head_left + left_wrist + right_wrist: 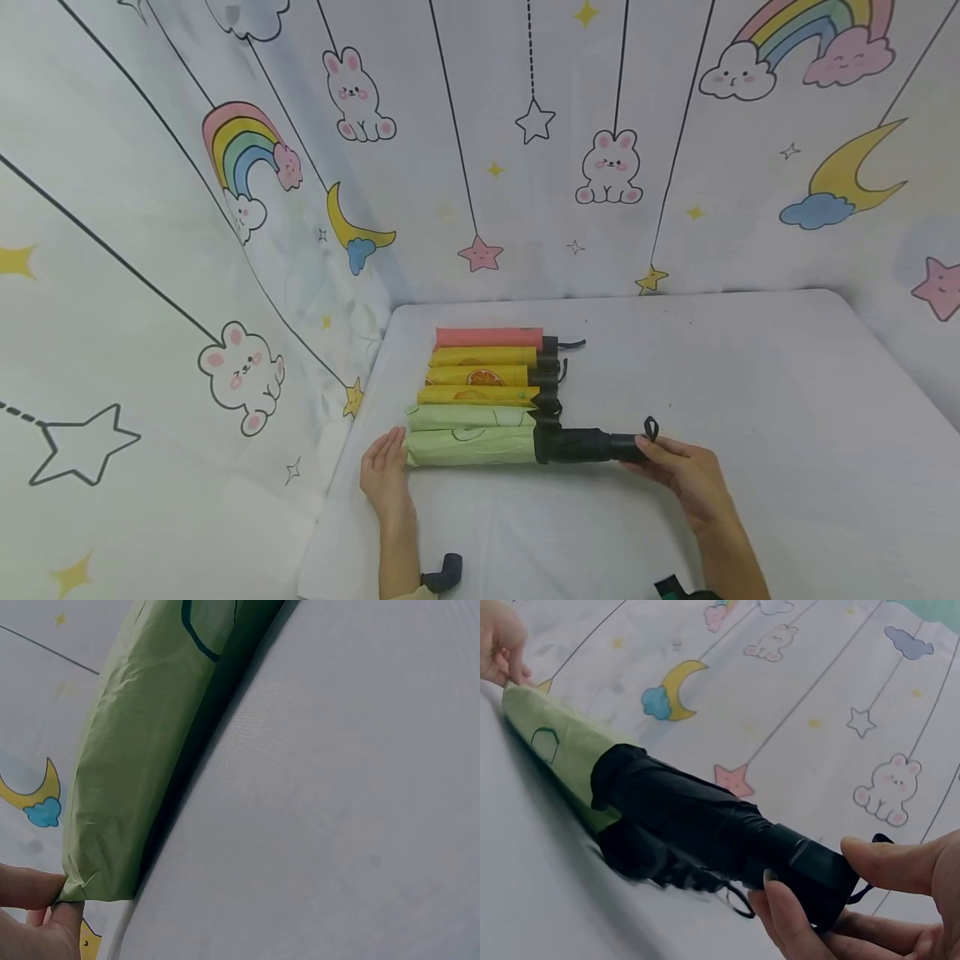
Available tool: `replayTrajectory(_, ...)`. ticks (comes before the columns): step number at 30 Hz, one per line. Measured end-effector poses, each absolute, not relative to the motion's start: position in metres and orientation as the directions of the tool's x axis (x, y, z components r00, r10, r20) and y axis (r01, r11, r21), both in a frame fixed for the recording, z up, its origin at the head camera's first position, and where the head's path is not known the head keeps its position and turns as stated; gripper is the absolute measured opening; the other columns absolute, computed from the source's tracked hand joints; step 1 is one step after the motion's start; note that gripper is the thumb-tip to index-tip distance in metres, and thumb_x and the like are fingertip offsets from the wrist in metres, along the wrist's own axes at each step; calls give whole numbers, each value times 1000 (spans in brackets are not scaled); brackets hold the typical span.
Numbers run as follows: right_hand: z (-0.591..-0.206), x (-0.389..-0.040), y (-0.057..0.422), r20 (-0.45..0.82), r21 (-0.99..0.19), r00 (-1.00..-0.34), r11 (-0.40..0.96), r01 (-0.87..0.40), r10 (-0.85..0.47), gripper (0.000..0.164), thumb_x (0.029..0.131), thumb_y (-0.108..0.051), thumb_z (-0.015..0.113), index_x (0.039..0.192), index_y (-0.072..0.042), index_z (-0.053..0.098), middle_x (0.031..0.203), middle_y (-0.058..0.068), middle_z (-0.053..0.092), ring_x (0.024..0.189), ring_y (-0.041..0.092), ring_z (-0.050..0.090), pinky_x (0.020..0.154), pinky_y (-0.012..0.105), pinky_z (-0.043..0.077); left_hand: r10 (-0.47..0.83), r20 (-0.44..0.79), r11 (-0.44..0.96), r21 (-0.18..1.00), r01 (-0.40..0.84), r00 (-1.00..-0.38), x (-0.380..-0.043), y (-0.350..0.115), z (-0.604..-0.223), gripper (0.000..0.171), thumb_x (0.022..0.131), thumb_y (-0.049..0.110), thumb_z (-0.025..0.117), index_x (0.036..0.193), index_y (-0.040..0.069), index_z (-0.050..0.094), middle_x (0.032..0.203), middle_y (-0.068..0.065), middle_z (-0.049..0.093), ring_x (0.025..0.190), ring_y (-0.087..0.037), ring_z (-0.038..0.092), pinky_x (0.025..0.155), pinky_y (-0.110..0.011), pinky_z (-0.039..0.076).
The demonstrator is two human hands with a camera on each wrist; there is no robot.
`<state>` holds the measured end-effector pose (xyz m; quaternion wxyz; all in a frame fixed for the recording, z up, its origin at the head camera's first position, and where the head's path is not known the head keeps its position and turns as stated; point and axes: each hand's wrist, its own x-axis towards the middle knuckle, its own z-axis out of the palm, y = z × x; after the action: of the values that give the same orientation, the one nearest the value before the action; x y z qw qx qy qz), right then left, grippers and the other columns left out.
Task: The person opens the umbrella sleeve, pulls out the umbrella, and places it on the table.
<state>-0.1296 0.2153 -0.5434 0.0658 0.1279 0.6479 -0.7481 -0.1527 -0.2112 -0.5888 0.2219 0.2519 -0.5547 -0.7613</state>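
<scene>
A folding umbrella (573,446) with black folded fabric and a black handle sticks partly out of a light green sleeve (472,447); the rest of it is hidden inside. My right hand (686,475) holds the handle end between thumb and fingers, as the right wrist view also shows, with a small black loop (883,838) beside the thumb. At the sleeve's far left end, my left hand (386,479) pinches a bottom corner, plain in the left wrist view. Sleeve and umbrella lie roughly in one line, level across the near side of the row.
Behind it lie several sleeved umbrellas side by side: a second green one (472,417), yellow ones with orange-slice prints (450,376) and a pink one (487,337), their black ends to the right. The white table (750,375) meets patterned cloth (450,167) at the back and left.
</scene>
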Motion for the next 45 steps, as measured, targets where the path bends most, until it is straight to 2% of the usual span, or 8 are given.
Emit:
replayTrajectory(10, -541, -127, 224, -276, -945, -958, -208, 254, 82, 46, 95, -13, 79, 129, 14, 63, 107, 2, 76, 91, 25, 79, 87, 34, 64, -618, -152, -288, 957, 42, -771, -152, -210, -587, 47, 99, -13, 56, 144, -7, 43, 143, -21, 61, 133, -27, 61, 105, -23, 52)
replayTrajectory(17, -540, -125, 231, -274, -948, -958, -190, 254, 84, 44, 96, -15, 78, 128, 11, 65, 105, -2, 77, 91, 23, 79, 87, 30, 63, -622, -149, -289, 956, 48, -769, -152, -210, -587, 47, 98, -14, 56, 143, -8, 44, 142, -22, 60, 133, -28, 61, 105, -23, 52)
replayTrajectory(25, -539, -122, 237, -263, -943, -962, -231, 240, 76, 39, 97, -11, 76, 127, 12, 66, 104, -4, 77, 91, 23, 79, 87, 32, 64, -619, -155, -294, 955, 44, -770, -152, -210, -588, 47, 100, -12, 56, 145, -8, 43, 143, -22, 60, 133, -27, 61, 104, -22, 52)
replayTrajectory(34, -536, -118, 245, -264, -934, -962, -269, 236, 71, 26, 98, -8, 74, 122, 2, 73, 103, -4, 79, 91, 22, 79, 87, 33, 63, -619, -161, -298, 954, 41, -769, -151, -210, -587, 46, 100, -12, 57, 143, -7, 45, 143, -22, 60, 133, -27, 62, 104, -22, 52)
replayTrajectory(40, -537, -118, 251, -269, -927, -960, -291, 237, 76, 15, 98, -7, 73, 113, -9, 78, 102, -2, 79, 91, 22, 79, 87, 33, 63, -621, -168, -313, 949, 46, -766, -152, -211, -588, 46, 100, -12, 57, 144, -7, 44, 143, -22, 60, 132, -26, 62, 104, -22, 52)
replayTrajectory(45, -536, -116, 255, -257, -924, -964, -311, 223, 73, 15, 99, -5, 72, 105, -16, 80, 102, -1, 79, 89, 22, 79, 86, 34, 64, -618, -173, -319, 947, 44, -767, -152, -212, -589, 47, 100, -11, 57, 145, -7, 43, 144, -21, 60, 132, -25, 62, 104, -22, 52)
